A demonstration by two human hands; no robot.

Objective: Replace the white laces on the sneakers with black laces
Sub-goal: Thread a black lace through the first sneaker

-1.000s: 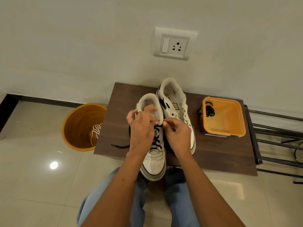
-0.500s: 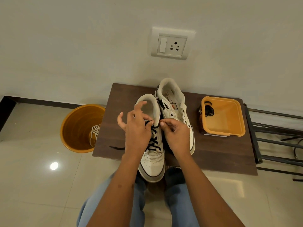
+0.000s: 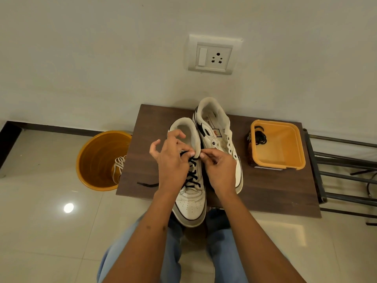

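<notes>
Head view: since half a second ago the left hand (image 3: 173, 162) has drawn its thumb and forefinger together at the top of the lacing, where before its fingers were spread looser above the collar, and the two hands now meet almost fingertip to fingertip. The left hand pinches the black lace (image 3: 191, 172) at the top eyelets of the near sneaker (image 3: 190, 205), its other fingers lifted and curled over the collar; the right hand (image 3: 219, 170) pinches the same lace from the other side, knuckles bent, wrist low. The near sneaker lies toe toward the person, overhanging the front edge of the brown surface (image 3: 265, 193), black lace crossed up most of its front; a loose end (image 3: 148, 184) trails left on the surface. The second sneaker (image 3: 216, 127) stands just behind and right, touching it, eyelets bare. On the right of the surface sits an orange tray (image 3: 293, 156) holding a coiled black lace (image 3: 260, 137). On the floor at left, an orange bucket (image 3: 95, 160) holds white laces (image 3: 119, 165). A wall socket (image 3: 213, 56) is above.
</notes>
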